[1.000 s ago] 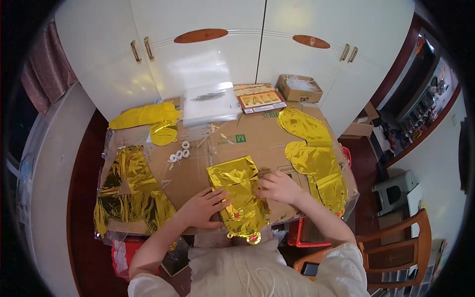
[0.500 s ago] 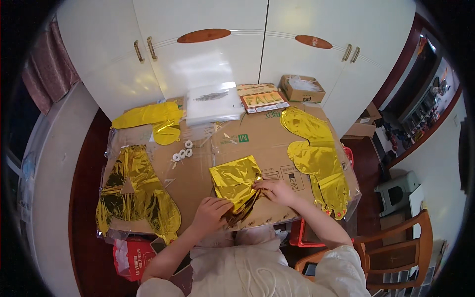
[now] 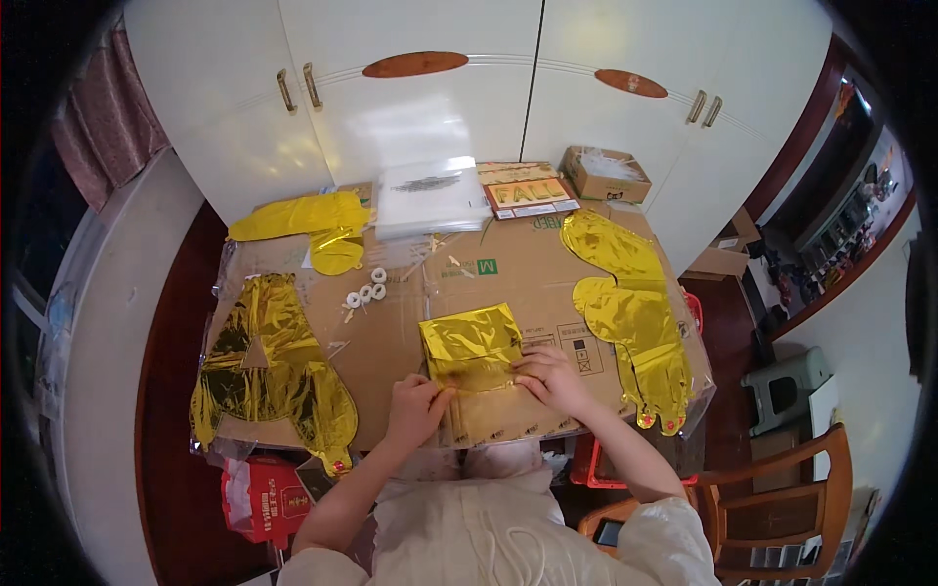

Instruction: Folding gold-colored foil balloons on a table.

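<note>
A flat gold foil balloon (image 3: pixel 476 335), folded into a rough square, lies on the cardboard at the middle front of the table. Its near part looks darker and creased flat. My left hand (image 3: pixel 417 408) pinches the near left corner, with its fingers bent together. At the near right edge, the fingers of my right hand (image 3: pixel 552 379) close on the foil. Left of my hands lies an A-shaped gold foil balloon (image 3: pixel 293 361), flat and unfilled. More flat gold foil balloons (image 3: pixel 635 313) lie along the right side, and another gold foil balloon (image 3: pixel 337 220) rests at the far left.
Cardboard (image 3: pixel 391 342) covers the table. Several small white rolls (image 3: pixel 366 293) sit left of centre. Behind are a stack of clear plastic bags (image 3: pixel 430 200), a printed card pack (image 3: pixel 531 197) and a small carton (image 3: pixel 606 176). A wooden chair (image 3: pixel 831 488) stands at the right.
The foil's near part, bunched and lifted at the right before, now lies flat and straight. My left hand has shifted slightly right, and my right hand slightly nearer to me. The view has shifted slightly.
</note>
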`<state>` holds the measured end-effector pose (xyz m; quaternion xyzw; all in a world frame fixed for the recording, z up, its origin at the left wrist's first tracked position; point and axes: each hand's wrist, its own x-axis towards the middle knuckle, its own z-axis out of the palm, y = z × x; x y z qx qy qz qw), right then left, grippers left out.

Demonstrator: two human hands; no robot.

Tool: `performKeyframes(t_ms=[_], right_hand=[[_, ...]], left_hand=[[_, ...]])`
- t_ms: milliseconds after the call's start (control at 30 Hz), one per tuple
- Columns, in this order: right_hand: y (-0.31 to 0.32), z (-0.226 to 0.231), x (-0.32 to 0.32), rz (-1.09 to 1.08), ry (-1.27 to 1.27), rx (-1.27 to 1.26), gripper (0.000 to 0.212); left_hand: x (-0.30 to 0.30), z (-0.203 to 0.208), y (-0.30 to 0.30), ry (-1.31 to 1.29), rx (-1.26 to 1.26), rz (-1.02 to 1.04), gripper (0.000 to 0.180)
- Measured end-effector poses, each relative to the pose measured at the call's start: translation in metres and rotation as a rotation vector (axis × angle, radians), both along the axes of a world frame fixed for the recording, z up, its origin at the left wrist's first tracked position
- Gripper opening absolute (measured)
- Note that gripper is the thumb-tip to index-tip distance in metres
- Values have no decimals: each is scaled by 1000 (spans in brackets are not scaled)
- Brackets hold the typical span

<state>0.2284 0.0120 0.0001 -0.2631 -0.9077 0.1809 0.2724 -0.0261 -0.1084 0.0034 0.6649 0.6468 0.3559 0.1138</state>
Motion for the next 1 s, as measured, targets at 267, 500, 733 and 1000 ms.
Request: performKeyframes(t_ms=[267,500,733,1000], right_hand=[[0,-14,-16,-224,120,-95,18],[-11,-12,-26,-434,138,-203,26],[-9,-15,-30,-500,193,-159,33],[-6,-14,-30,-491,91,-83,25]], left_hand=[[14,-1,21,51,-31,238,21],[18,-10,29,226,15,291,24],[20,-17,32,264,56,344,24],[23,-15,35,319,31,377,21]])
